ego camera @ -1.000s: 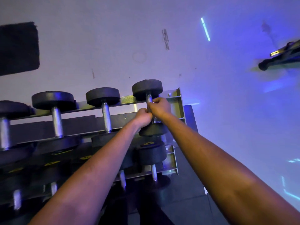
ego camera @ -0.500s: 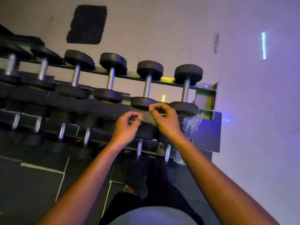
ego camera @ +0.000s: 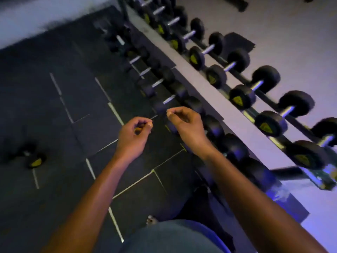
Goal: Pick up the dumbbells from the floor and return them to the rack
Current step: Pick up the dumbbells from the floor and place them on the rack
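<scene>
The person is standing beside the dumbbell rack (ego camera: pixel 215 88), which is running diagonally from the upper middle of the view down to the right edge. Both arms are reaching forward over the dark rubber floor (ego camera: pixel 76 99), and neither hand is carrying anything. The left hand (ego camera: pixel 134 133) is hanging in the air with its fingers curled loosely inward, thumb tip nearly meeting the forefinger, palm empty. The right hand (ego camera: pixel 186 125) is hovering just beside it, likewise half-curled and empty, sitting in the view in front of the lower tier of the rack without visibly touching it.

A row of black round-headed dumbbells (ego camera: pixel 255 86) with metal handles is lying across the upper tier, their near ends showing yellow marks. A second, darker row (ego camera: pixel 160 83) is resting on the lower tier (motion blur is smearing much of it).

One dumbbell on the floor (ego camera: pixel 33 158) is lying well apart from the rack, near the left edge, its yellow-marked end facing the camera. Pale seams are crossing the floor tiles between it and the hands. A bare foot (ego camera: pixel 152 220) is showing at the bottom.
</scene>
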`<state>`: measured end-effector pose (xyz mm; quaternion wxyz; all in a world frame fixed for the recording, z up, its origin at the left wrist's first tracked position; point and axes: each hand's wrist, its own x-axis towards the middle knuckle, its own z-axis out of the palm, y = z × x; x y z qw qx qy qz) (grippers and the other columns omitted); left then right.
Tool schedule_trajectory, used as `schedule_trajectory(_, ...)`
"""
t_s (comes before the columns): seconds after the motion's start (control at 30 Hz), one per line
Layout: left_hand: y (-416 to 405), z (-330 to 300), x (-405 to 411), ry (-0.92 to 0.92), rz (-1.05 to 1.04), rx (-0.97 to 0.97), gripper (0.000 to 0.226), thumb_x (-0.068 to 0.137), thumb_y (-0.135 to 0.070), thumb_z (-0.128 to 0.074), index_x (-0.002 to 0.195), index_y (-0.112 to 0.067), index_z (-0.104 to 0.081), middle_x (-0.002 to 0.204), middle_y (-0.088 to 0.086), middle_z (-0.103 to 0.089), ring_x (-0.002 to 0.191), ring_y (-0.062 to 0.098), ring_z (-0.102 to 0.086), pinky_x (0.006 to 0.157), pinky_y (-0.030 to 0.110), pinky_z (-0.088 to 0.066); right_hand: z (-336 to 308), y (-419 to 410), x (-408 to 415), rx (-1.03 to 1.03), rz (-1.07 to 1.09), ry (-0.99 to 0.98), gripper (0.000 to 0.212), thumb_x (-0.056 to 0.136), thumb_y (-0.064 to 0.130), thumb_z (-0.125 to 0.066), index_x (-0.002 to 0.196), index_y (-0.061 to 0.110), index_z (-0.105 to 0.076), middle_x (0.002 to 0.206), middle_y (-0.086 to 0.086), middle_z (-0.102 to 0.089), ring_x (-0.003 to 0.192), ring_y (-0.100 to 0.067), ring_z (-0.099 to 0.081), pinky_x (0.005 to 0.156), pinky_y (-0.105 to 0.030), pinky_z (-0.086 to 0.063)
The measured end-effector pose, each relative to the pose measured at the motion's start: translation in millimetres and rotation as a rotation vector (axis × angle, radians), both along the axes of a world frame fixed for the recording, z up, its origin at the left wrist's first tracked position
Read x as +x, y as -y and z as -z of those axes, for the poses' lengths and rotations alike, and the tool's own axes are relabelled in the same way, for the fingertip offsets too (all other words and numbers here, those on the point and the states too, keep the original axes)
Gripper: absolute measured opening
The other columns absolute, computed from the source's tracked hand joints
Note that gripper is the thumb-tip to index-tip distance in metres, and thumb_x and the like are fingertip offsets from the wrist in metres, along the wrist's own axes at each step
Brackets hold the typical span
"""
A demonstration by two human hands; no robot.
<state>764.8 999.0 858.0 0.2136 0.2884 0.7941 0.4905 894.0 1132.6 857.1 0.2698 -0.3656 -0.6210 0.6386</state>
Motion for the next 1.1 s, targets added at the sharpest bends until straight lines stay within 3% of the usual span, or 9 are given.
schedule_trajectory(0.07, 74, -9, -32, -0.041, -0.115, -0.003, 0.007, 0.096, -0.020, -0.071, 0.098, -0.023, -0.076, 0.084, -0.010, -0.075, 0.077, 0.006, -0.070, 0.071, 0.013, -0.050, -9, 56, -45, 0.021, -0.127, -0.011, 0.006, 0.098, 0.011, -0.074, 0.102, 0.009, -0.079, 0.091, 0.004, -0.078, 0.081, 0.003, -0.069, 0.079, -0.014, -0.052)
schedule_trajectory(0.23, 241, -26, -95, -0.058, -0.410, 0.034, 0.006, 0.096, -0.025, -0.070, 0.097, -0.029, -0.075, 0.090, -0.010, -0.077, 0.087, 0.016, -0.075, 0.084, 0.036, -0.059, -34, 187, -152, 0.102, -0.425, -0.029, 0.005, 0.096, 0.012, -0.077, 0.096, 0.014, -0.081, 0.096, 0.005, -0.080, 0.086, 0.002, -0.072, 0.083, -0.013, -0.052)
schedule_trajectory(0.43, 356, -31, -144, -0.089, -0.701, 0.065, 0.007, 0.098, -0.020, -0.068, 0.101, -0.020, -0.075, 0.093, -0.009, -0.076, 0.090, 0.010, -0.073, 0.084, 0.027, -0.056, -41, 300, -254, 0.147, -0.699, -0.047, 0.008, 0.095, 0.014, -0.077, 0.101, 0.012, -0.082, 0.102, 0.004, -0.082, 0.098, -0.009, -0.076, 0.090, -0.021, -0.058)
schedule_trajectory(0.8, 441, -3, -280, -0.055, -1.034, -0.007, 0.006, 0.095, -0.026, -0.070, 0.097, -0.027, -0.076, 0.090, -0.008, -0.076, 0.088, 0.014, -0.074, 0.087, 0.040, -0.061, -1, 389, -459, 0.109, -1.038, -0.029, 0.008, 0.095, 0.016, -0.078, 0.101, 0.014, -0.082, 0.101, 0.002, -0.081, 0.098, -0.015, -0.076, 0.093, -0.032, -0.061)
schedule_trajectory(0.97, 446, 5, -351, 0.013, -1.146, -0.013, 0.009, 0.096, -0.032, -0.070, 0.097, -0.025, -0.076, 0.085, -0.007, -0.074, 0.075, 0.004, -0.066, 0.071, 0.027, -0.053, 11, 405, -553, 0.101, -1.136, 0.001, 0.007, 0.094, 0.013, -0.078, 0.100, 0.011, -0.082, 0.099, -0.001, -0.082, 0.091, -0.006, -0.073, 0.088, -0.029, -0.059)
schedule_trajectory(1.03, 449, 12, -378, 0.050, -1.182, 0.001, 0.011, 0.096, -0.034, -0.069, 0.097, -0.025, -0.075, 0.084, -0.004, -0.075, 0.074, 0.011, -0.068, 0.068, 0.032, -0.055, 20, 412, -587, 0.122, -1.174, 0.024, 0.007, 0.093, 0.014, -0.078, 0.099, 0.011, -0.082, 0.098, -0.002, -0.082, 0.090, -0.008, -0.073, 0.088, -0.032, -0.060)
schedule_trajectory(1.1, 454, 22, -402, 0.094, -1.211, 0.028, 0.013, 0.095, -0.034, -0.069, 0.098, -0.023, -0.075, 0.085, 0.002, -0.076, 0.081, 0.024, -0.073, 0.075, 0.043, -0.058, 30, 420, -617, 0.134, -1.209, 0.055, 0.006, 0.092, 0.017, -0.079, 0.097, 0.015, -0.083, 0.095, 0.000, -0.082, 0.089, -0.009, -0.074, 0.086, -0.031, -0.061)
